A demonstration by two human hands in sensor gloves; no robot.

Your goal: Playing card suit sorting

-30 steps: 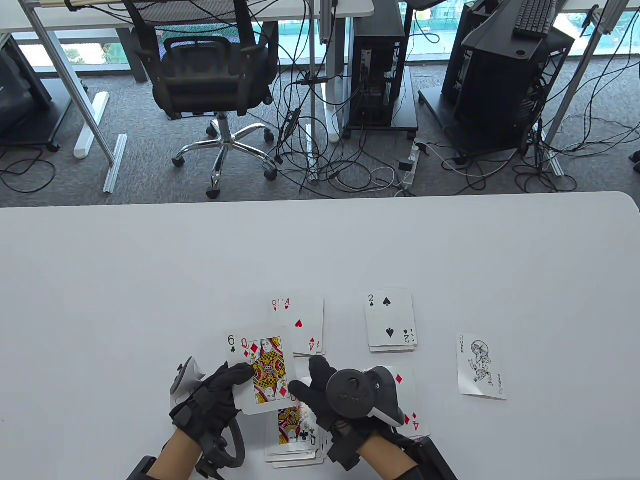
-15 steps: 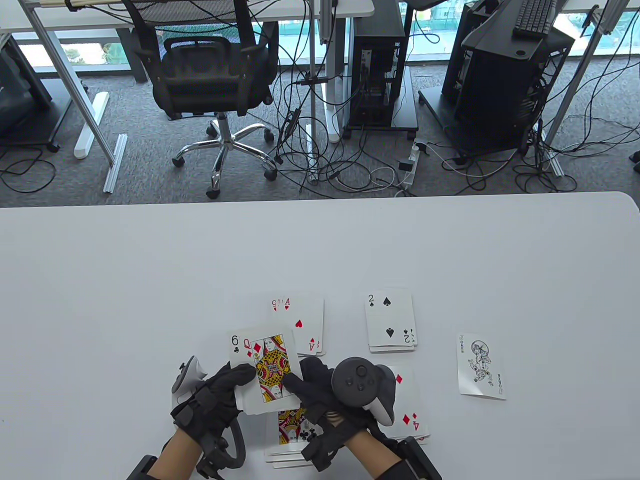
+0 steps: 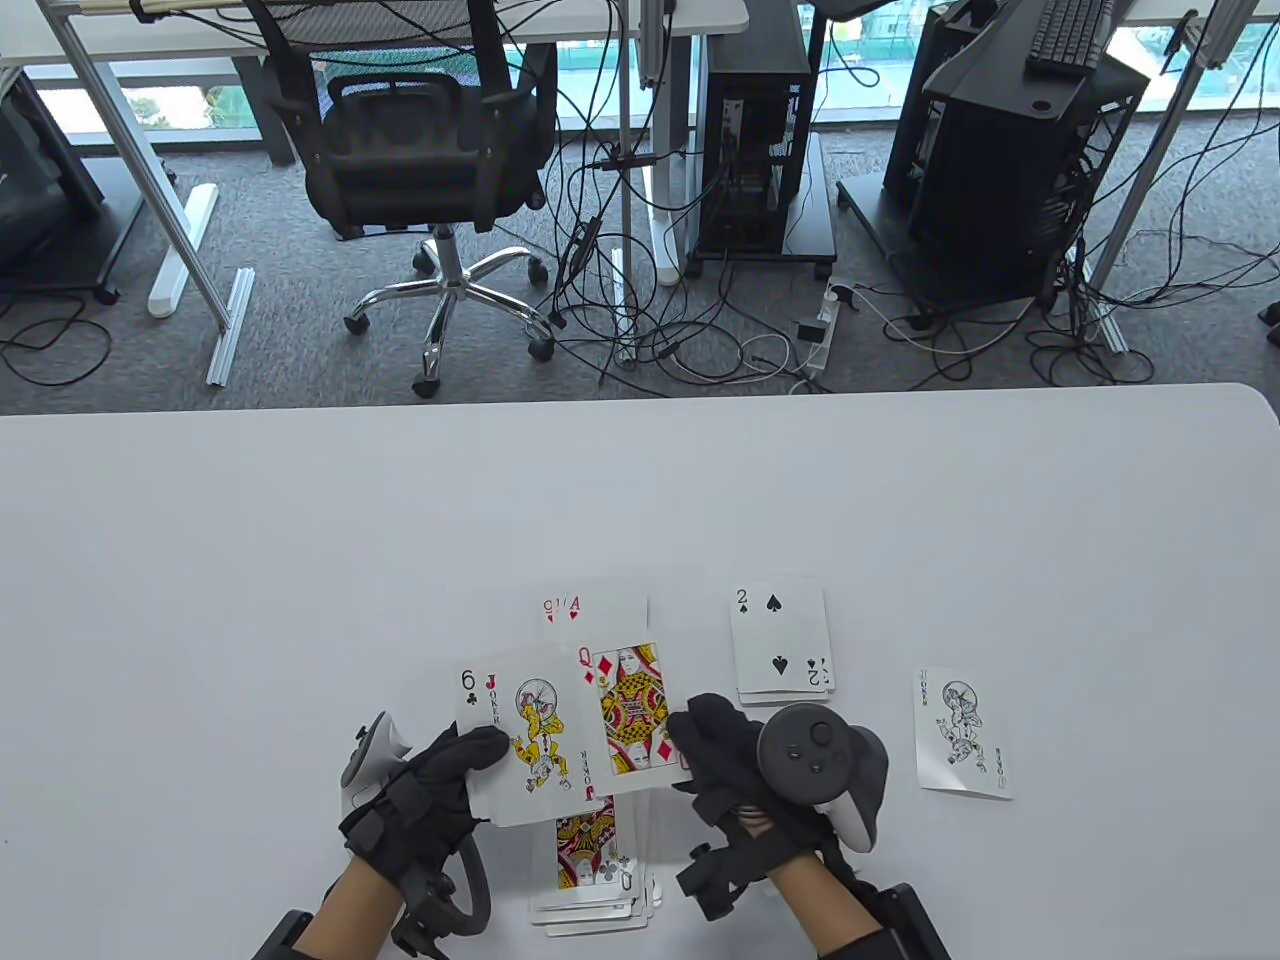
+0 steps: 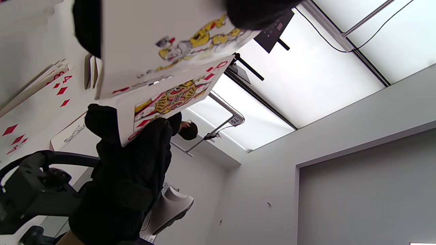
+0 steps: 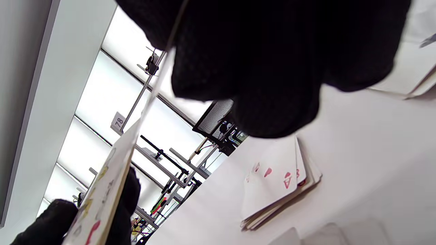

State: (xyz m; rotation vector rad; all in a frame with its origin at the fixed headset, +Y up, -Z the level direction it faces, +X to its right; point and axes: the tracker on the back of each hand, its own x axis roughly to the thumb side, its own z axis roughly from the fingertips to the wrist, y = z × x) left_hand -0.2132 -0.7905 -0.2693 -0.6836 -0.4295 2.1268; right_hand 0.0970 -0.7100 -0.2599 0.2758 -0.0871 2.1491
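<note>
— Two cards sit fanned in your left hand (image 3: 425, 790): a colour joker (image 3: 535, 745) on top and a six of clubs (image 3: 467, 688) peeking out behind it. How are your fingers set?

— Your thumb is curled over the joker's face, clamping the small packet, held above the table's (image 3: 300, 560) near edge.

— And your right hand (image 3: 745, 775)?

— It pinches the queen of diamonds (image 3: 632, 715) at its right edge, fingers closed on the card. The queen overlaps the joker's right side and hides part of the heart pile (image 3: 585, 612) behind it.

— Where do the sorted piles lie?

— All toward the near edge, around the middle. The heart pile is farthest from you; the spade pile, a two of spades (image 3: 780, 640) on top, lies just right of it. The club pile, queen of clubs (image 3: 590, 850) showing, sits at the near edge beneath your held cards. In the left wrist view a diamond pile (image 4: 27, 109) with a four on top lies by your right hand. A black-and-white joker (image 3: 962, 732) lies alone, toward the right edge.
</note>
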